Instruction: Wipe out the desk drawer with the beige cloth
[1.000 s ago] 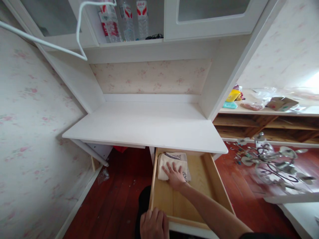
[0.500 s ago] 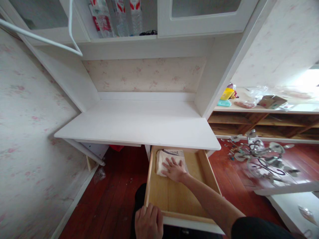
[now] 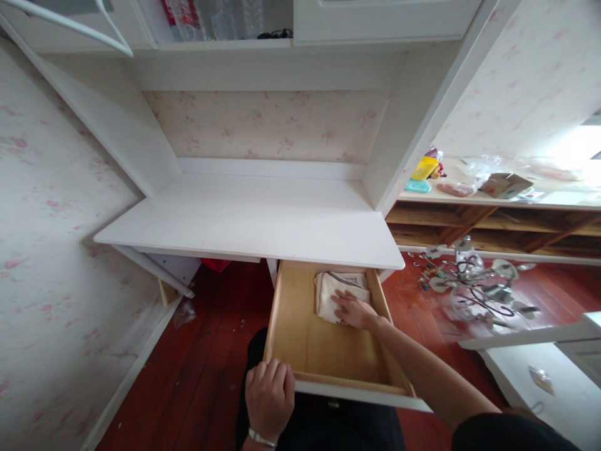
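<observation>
A wooden drawer (image 3: 300, 351) is pulled out from under the white desk (image 3: 263, 216). Inside, at the back right, lies a folded cream cloth (image 3: 327, 299) with dark markings along its far part. My right hand (image 3: 352, 309) rests on the cloth, fingers spread and pressed flat against it. Over the drawer's front left corner, my left hand (image 3: 270, 396) is closed, its knuckles up and the fingertips hidden; a metal band circles that wrist.
A chandelier (image 3: 479, 285) lies on the red wooden floor at right, near a white furniture piece (image 3: 526, 382). Plastic bottles (image 3: 220, 19) stand in the cabinet above. A white bent rod (image 3: 70, 28) hangs at upper left. Bags and a box (image 3: 504, 186) sit on a low shelf.
The folded cloth has slid from the drawer's back left to its back right under my right hand. My left hand stays at the drawer's corner. The camera view has shifted slightly.
</observation>
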`<action>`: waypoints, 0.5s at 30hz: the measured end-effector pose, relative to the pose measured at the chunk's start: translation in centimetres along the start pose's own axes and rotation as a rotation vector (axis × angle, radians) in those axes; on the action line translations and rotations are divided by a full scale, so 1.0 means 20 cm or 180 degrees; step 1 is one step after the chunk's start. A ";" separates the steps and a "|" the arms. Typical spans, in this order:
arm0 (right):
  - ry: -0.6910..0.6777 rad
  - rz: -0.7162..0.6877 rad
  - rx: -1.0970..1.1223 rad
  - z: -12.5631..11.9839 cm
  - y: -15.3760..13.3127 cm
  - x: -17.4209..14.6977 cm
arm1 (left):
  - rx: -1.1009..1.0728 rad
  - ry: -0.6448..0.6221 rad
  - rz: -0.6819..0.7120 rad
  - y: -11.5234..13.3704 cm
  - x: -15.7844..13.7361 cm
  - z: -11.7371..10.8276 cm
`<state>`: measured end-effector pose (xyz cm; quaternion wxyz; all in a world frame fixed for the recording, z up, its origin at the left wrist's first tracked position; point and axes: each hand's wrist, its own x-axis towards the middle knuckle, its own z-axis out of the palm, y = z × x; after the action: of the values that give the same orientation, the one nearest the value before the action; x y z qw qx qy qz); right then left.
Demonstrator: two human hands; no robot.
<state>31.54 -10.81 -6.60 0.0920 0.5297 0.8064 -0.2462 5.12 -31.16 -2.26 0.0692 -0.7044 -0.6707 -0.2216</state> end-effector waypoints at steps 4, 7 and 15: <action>-0.0109 -0.0214 0.0148 0.09 -0.02 -0.16 | 0.0000 -0.0048 -0.0032 0.00 0.00 0.00; -0.0143 -0.0361 0.0203 0.15 -0.06 -0.30 | -0.0018 -0.0055 -0.0025 0.01 0.00 0.00; -0.0271 -0.0500 0.0193 0.16 -0.16 -0.43 | -0.0090 -0.0069 -0.0030 0.00 0.00 0.00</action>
<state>31.88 -20.45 -4.84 0.0905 0.4565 0.8330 -0.2992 5.12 -31.13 -2.26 0.0509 -0.7045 -0.6716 -0.2238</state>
